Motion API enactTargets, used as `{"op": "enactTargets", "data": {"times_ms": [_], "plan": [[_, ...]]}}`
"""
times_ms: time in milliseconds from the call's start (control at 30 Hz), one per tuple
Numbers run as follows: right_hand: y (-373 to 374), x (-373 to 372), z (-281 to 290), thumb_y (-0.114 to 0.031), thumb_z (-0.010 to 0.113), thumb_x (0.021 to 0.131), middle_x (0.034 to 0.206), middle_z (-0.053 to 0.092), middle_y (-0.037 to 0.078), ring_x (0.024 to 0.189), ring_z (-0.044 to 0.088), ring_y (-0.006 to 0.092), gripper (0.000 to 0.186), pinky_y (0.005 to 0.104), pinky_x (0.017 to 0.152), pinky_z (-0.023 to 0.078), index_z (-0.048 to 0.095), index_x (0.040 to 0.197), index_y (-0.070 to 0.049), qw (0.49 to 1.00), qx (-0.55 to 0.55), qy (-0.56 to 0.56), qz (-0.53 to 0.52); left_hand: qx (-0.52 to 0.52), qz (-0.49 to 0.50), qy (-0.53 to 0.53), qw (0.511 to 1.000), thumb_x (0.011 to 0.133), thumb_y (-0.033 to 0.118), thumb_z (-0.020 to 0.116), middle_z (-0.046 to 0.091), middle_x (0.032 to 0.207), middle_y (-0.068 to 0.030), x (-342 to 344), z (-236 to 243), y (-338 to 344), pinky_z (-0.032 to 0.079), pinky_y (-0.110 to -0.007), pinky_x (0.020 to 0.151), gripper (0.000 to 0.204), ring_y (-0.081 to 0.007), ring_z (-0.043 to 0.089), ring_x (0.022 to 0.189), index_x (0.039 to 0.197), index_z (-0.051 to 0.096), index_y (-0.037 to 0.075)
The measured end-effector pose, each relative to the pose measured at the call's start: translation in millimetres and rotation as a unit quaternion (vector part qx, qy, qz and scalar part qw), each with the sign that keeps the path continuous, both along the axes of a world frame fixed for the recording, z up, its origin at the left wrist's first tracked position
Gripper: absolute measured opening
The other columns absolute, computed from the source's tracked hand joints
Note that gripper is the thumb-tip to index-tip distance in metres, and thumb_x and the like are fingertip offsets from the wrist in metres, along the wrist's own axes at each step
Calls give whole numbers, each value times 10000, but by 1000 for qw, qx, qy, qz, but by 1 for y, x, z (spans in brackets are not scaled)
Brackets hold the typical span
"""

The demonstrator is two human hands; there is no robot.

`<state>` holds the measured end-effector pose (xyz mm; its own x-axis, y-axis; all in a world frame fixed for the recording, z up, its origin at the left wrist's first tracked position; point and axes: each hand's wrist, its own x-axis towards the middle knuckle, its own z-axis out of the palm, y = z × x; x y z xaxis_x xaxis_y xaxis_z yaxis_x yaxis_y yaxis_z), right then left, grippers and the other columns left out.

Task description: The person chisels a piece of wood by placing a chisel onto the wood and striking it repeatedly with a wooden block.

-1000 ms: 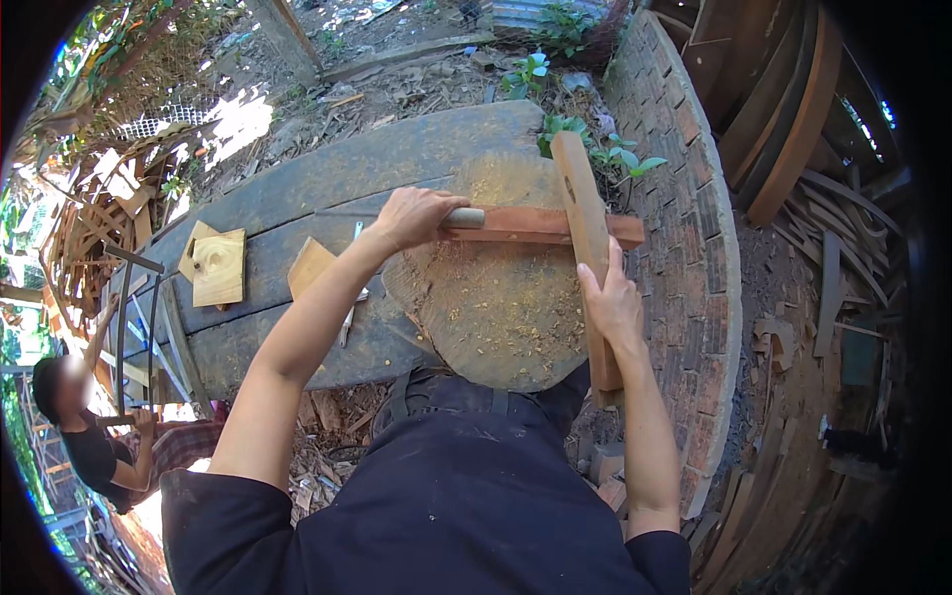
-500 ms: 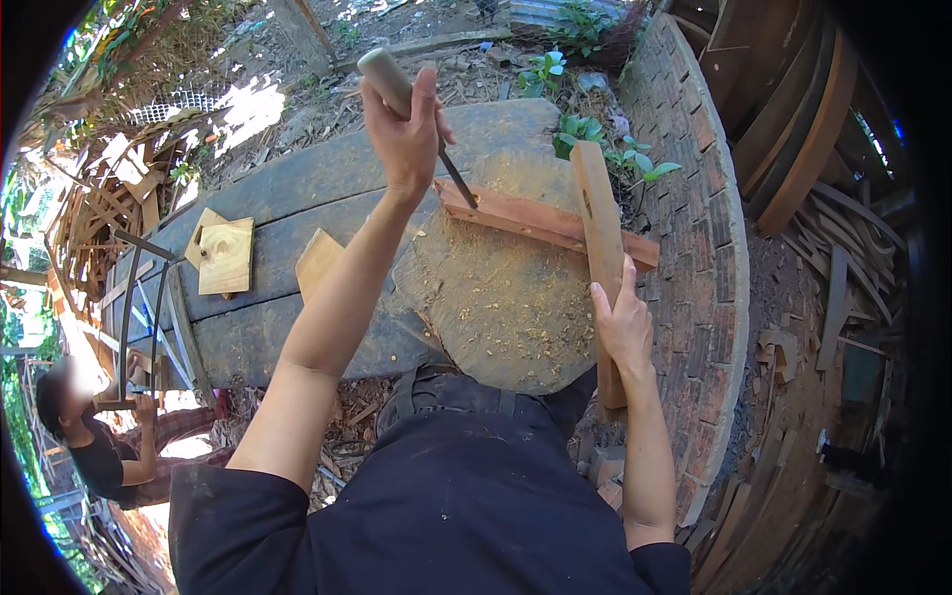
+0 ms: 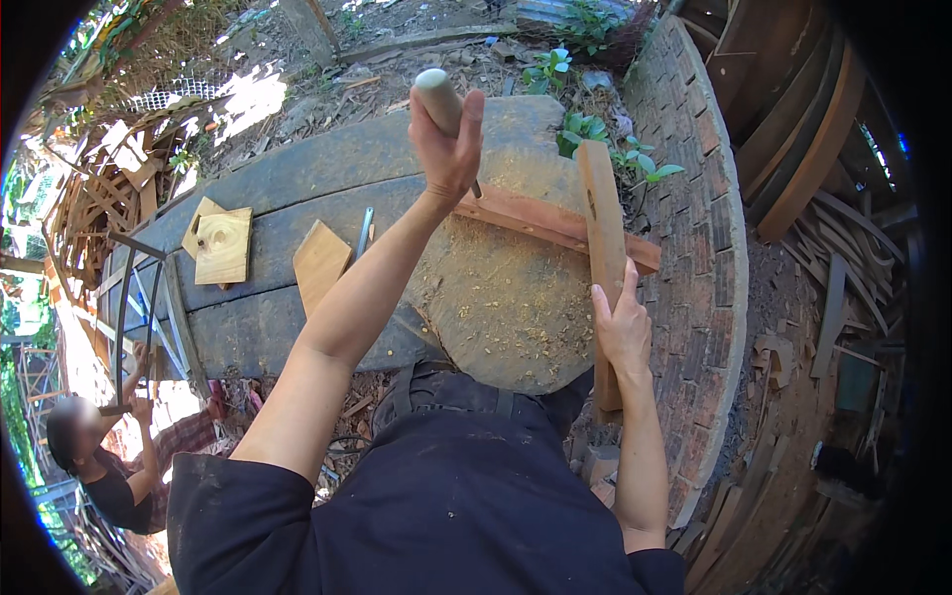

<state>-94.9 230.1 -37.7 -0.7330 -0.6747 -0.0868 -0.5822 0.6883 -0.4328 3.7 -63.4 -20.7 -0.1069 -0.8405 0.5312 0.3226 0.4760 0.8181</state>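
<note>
My left hand (image 3: 446, 157) is closed around the pale wooden handle of a chisel (image 3: 436, 97). Only a short bit of its dark blade shows below the hand, meeting a reddish wooden bar (image 3: 535, 220). That bar lies across a round wooden chopping block (image 3: 496, 307) strewn with shavings. In my right hand (image 3: 625, 327) is a long thick wooden batten (image 3: 601, 213), gripped along its lower half. The batten crosses over the right part of the bar; whether the two touch I cannot tell.
Left of the block, a dark plank bench (image 3: 288, 174) carries notched wooden boards (image 3: 223, 246), another cut piece (image 3: 319, 263) and a thin blue tool (image 3: 365, 230). A brick wall (image 3: 699, 297) curves along the right. At far left a person (image 3: 114, 476) holds a frame saw (image 3: 124, 327).
My left hand has moved right, and the chisel handle stands more upright than before. The right hand and batten stay nearly in place. The person at left has shifted lower.
</note>
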Motion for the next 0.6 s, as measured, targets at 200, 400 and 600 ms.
{"op": "enactTargets", "data": {"times_ms": [200, 400, 600], "plan": [[0, -3, -3, -343, 564, 926, 905, 650, 338, 855, 618, 536, 639, 596, 761, 496, 252, 1458, -178, 1000, -3, 3, 0, -51, -50, -2, 997, 876, 274, 732, 619, 705, -46, -5, 2, 13, 479, -270, 588, 353, -114, 597, 639, 973, 491, 35], [-4, -2, 0, -343, 563, 927, 933, 649, 337, 864, 615, 536, 641, 599, 766, 491, 246, 1460, -179, 1000, -16, -3, 8, -64, -66, -10, 996, 872, 249, 734, 590, 658, -46, -3, 4, 16, 459, -266, 557, 321, -106, 569, 584, 936, 499, 39], [6, -4, -1, -312, 558, 931, 1052, 646, 314, 983, 612, 505, 638, 542, 856, 494, 280, 1475, -128, 998, -62, -30, 3, -81, -23, -103, 991, 855, 203, 741, 563, 635, -76, -3, 5, 32, 442, -292, 524, 270, -154, 555, 533, 857, 530, 35]]}}
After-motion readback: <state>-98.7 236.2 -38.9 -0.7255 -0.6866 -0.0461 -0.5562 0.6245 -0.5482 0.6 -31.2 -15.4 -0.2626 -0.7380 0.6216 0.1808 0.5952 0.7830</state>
